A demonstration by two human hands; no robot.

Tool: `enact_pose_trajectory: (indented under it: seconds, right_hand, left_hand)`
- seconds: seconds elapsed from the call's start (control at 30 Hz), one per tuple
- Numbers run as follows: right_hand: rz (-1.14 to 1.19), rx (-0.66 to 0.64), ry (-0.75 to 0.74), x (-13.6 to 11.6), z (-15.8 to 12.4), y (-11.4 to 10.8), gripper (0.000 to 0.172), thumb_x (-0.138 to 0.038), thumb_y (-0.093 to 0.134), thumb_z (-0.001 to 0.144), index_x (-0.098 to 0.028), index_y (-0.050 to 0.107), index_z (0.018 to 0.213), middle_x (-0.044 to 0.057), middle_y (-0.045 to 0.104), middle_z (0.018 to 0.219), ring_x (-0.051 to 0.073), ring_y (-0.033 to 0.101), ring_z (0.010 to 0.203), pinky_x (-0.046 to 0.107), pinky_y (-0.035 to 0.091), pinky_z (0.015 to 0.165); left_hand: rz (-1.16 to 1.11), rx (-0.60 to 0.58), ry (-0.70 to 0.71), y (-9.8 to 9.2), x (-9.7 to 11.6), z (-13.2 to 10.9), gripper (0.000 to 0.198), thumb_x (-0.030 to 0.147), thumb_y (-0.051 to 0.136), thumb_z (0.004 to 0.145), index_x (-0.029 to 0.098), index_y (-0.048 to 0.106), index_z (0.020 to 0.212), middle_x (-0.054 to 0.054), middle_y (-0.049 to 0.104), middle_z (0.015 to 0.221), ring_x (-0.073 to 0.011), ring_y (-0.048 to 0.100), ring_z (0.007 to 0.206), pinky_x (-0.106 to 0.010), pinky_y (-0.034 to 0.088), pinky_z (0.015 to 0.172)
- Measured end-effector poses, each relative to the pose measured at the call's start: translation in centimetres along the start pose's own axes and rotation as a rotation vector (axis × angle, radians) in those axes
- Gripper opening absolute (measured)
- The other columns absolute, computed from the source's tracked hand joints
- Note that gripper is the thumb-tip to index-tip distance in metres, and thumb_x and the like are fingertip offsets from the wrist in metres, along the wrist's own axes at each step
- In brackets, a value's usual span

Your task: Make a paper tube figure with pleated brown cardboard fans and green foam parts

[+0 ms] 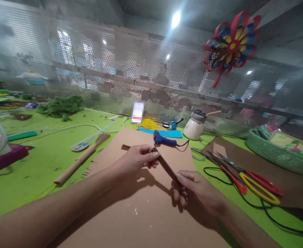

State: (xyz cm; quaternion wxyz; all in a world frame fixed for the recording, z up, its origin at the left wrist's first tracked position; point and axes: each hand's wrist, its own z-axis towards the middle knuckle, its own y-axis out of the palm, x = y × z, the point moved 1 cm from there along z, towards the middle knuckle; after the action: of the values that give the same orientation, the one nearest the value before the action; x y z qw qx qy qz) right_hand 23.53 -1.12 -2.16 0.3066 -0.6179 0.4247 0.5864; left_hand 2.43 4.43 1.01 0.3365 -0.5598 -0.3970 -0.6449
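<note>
A thin bundle of dark brown paper strips (167, 165) slants between my two hands above a large tan sheet of paper (151, 210). My left hand (143, 155) pinches its upper end between thumb and fingers. Lower down, my right hand (189, 184) grips the other end, thumb on top and fingers curled beneath. Another short piece of brown strips (125, 147) shows just left of my left hand, partly hidden behind it. Beyond my hands, a blue glue gun (164, 139) lies on the tan sheet with its cord running right.
Scissors (254, 179) with red and yellow handles and a red-handled tool lie on the right. Behind them stand a white jar (194, 126) and a green basket (278, 151). A rolled paper tube (76, 165) lies left; green strands (62, 106) pile farther back. A perforated metal panel (130, 72) borders the table.
</note>
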Motion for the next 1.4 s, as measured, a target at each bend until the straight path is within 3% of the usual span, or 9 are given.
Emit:
enact_pose_trajectory:
  seconds: [0.13, 0.3, 0.67, 0.83, 0.97, 1.13, 1.4]
  right_hand:
    - [-0.309, 0.069, -0.027, -0.6, -0.4, 0.4, 0.041, -0.050, 0.057, 0.087, -0.012, 0.060, 0.072, 0.004, 0.062, 0.060, 0.009, 0.051, 0.048, 0.021, 0.038, 0.047]
    - [-0.400, 0.061, 0.044, -1.0, -0.9, 0.7, 0.044, -0.054, 0.055, 0.087, -0.013, 0.060, 0.070, 0.003, 0.061, 0.056, 0.008, 0.045, 0.045, 0.021, 0.032, 0.045]
    - [-0.136, -0.001, 0.098, -0.2, -1.2, 1.6, 0.044, -0.052, 0.054, 0.088, -0.012, 0.062, 0.071, 0.000, 0.055, 0.051, 0.007, 0.041, 0.041, 0.021, 0.027, 0.043]
    - [-0.093, 0.006, 0.077, 0.2, -1.0, 1.6, 0.044, -0.048, 0.055, 0.089, -0.012, 0.058, 0.064, 0.001, 0.056, 0.053, 0.006, 0.042, 0.043, 0.021, 0.028, 0.044]
    - [-0.019, 0.001, 0.099, 0.2, -1.2, 1.9, 0.039, -0.045, 0.056, 0.090, -0.013, 0.059, 0.069, 0.000, 0.056, 0.055, 0.007, 0.042, 0.045, 0.021, 0.031, 0.045]
    - [-0.073, 0.011, 0.078, -0.7, -1.5, 2.1, 0.035, -0.040, 0.057, 0.090, -0.012, 0.060, 0.069, 0.001, 0.058, 0.055, 0.007, 0.044, 0.044, 0.021, 0.036, 0.045]
    - [-0.003, 0.007, 0.103, -0.4, -1.7, 2.3, 0.031, -0.040, 0.061, 0.087, -0.012, 0.062, 0.074, -0.001, 0.056, 0.053, 0.008, 0.048, 0.044, 0.022, 0.040, 0.044]
  left_hand:
    - [0.007, 0.030, -0.045, 0.1, 0.1, -0.2, 0.024, 0.033, 0.072, 0.075, 0.013, 0.060, 0.067, 0.001, 0.063, 0.058, -0.0084, 0.052, 0.053, -0.023, 0.034, 0.054]
    - [-0.075, 0.033, -0.117, 0.2, -0.7, -0.2, 0.024, 0.033, 0.076, 0.071, 0.014, 0.062, 0.068, 0.000, 0.064, 0.060, -0.0092, 0.054, 0.055, -0.023, 0.036, 0.057]
    - [-0.089, -0.039, -0.058, 1.4, -0.5, -1.1, 0.020, 0.030, 0.072, 0.076, 0.014, 0.069, 0.087, -0.002, 0.062, 0.076, -0.0108, 0.050, 0.067, -0.025, 0.038, 0.068]
    - [-0.138, 0.016, -0.249, 3.1, -0.3, -2.4, 0.021, 0.038, 0.068, 0.077, 0.017, 0.067, 0.078, 0.000, 0.057, 0.069, -0.0124, 0.048, 0.064, -0.025, 0.035, 0.060]
    - [-0.170, -0.007, -0.307, 4.1, 0.0, -3.0, 0.025, 0.039, 0.072, 0.071, 0.016, 0.066, 0.079, -0.001, 0.059, 0.070, -0.0154, 0.053, 0.066, -0.027, 0.038, 0.062]
    - [-0.094, 0.001, -0.293, 3.5, 0.1, -2.6, 0.026, 0.039, 0.074, 0.069, 0.016, 0.063, 0.071, 0.000, 0.057, 0.065, -0.0149, 0.051, 0.063, -0.027, 0.036, 0.060]
    - [-0.034, -0.045, -0.197, 3.2, -0.2, -2.1, 0.023, 0.034, 0.067, 0.079, 0.013, 0.062, 0.068, 0.002, 0.054, 0.063, -0.0103, 0.043, 0.060, -0.024, 0.031, 0.060]
